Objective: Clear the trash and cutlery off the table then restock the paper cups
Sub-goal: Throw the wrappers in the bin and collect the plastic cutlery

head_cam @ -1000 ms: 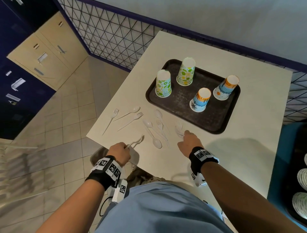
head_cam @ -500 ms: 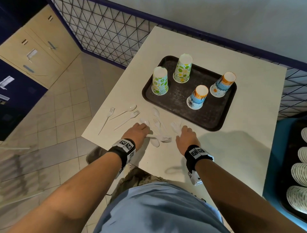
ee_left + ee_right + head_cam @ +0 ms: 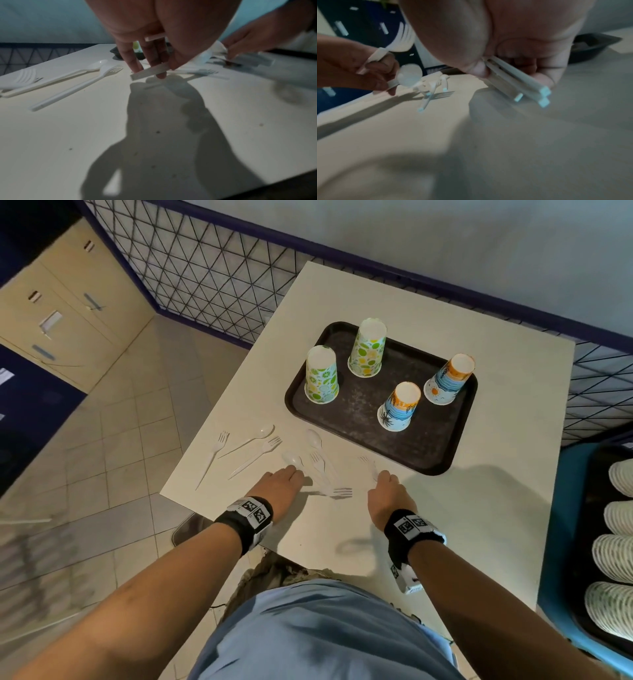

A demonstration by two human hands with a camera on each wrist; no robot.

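Observation:
White plastic cutlery lies on the white table (image 3: 479, 508) near its front left. A fork (image 3: 215, 448), a spoon (image 3: 255, 435) and another fork (image 3: 262, 451) lie furthest left. My left hand (image 3: 291, 475) pinches a white handle (image 3: 149, 73), and a held fork's tines (image 3: 339, 493) stick out to its right. A spoon (image 3: 293, 458), a fork (image 3: 318, 462) and a spoon (image 3: 313, 438) lie just beyond it. My right hand (image 3: 383, 479) grips a bundle of handles (image 3: 515, 82). Four paper cups (image 3: 321, 374) stand upside down on the dark tray (image 3: 435, 453).
At the right, stacks of paper cups (image 3: 616, 546) lie in a dark tray on a blue stand. A wire mesh fence (image 3: 205, 268) runs behind and left of the table. The tiled floor (image 3: 113, 440) and cream cabinets (image 3: 61, 313) are on the left.
My left hand has moved from the table's front edge forward and right to the middle cutlery, carrying its fork. My right hand has stayed near the tray's front edge.

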